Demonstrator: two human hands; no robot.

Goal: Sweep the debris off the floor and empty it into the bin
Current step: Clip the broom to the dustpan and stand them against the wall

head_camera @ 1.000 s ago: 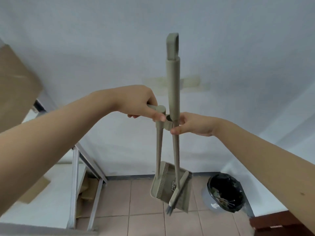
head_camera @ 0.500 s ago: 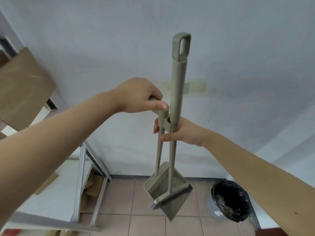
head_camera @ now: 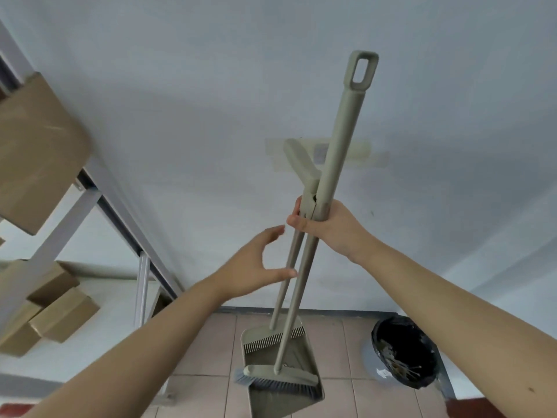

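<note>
My right hand [head_camera: 327,229] grips two grey-green handles together at chest height: the long broom handle [head_camera: 343,128] with a loop at its top, and the shorter dustpan handle [head_camera: 298,159] clipped beside it. Both hang down to the floor, where the broom head [head_camera: 280,378] lies across the dustpan [head_camera: 280,351]. My left hand [head_camera: 256,267] is just left of the handles with fingers spread, its thumb tip touching the dustpan shaft. A bin with a black liner [head_camera: 404,351] stands at the right on the tiled floor, with debris inside.
A metal shelf rack [head_camera: 99,194] with cardboard boxes [head_camera: 36,312] fills the left side. A pale wall is straight ahead. Tan floor tiles [head_camera: 211,351] show below, and a dark red edge [head_camera: 482,408] sits at the bottom right.
My left hand has let go of the dustpan handle top and dropped lower, fingers spread. My right hand now holds both handles, which have tilted right; the broom head has turned flat across the pan.
</note>
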